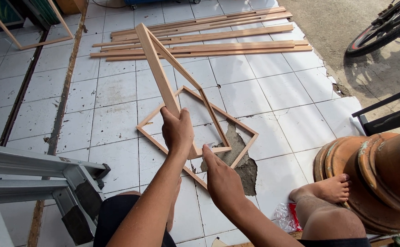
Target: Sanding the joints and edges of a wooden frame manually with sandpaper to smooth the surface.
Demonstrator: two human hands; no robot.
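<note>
Head view: left hand is clamped round one rail of the raised wooden frame; its long axis runs up and away. Right hand pinches the near corner, just above another frame flat on the tiled floor.

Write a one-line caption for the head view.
Both hands, left hand and right hand, hold a wooden frame above another frame on tiled floor.

Wood strips on tiles; clay pots right; metal ladder left.
</note>
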